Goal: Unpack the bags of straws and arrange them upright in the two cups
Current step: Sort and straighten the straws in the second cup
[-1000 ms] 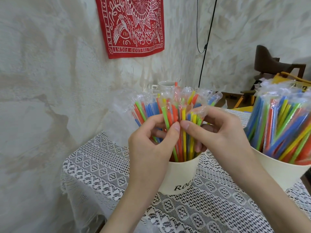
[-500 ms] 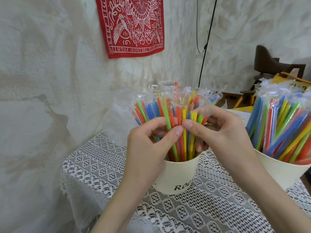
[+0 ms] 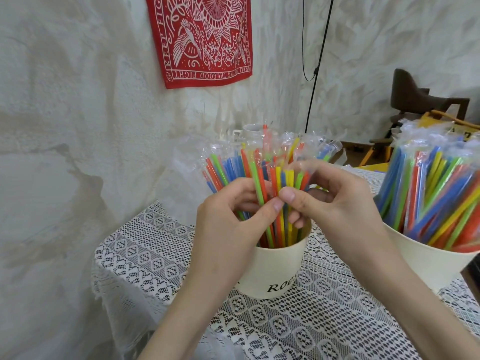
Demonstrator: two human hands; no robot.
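Both hands have closed in: left hand (image 3: 228, 224) and right hand (image 3: 335, 209) each grip wrapped straws (image 3: 262, 183) in the near cup (image 3: 272, 271), straightening them.

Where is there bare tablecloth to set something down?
Bare lace tablecloth lies left of the lettered cup, and in front, between the forearms. Crowded: the gap toward the right cup, crossed by the right hand; left hand grips straws.

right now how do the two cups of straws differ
The middle cup shows black lettering and both hands, left hand and right hand, pinch its straws. The right cup, cut off by the frame edge, shows no lettering and its straws lean untouched. Both are cream and hold wrapped coloured straws.
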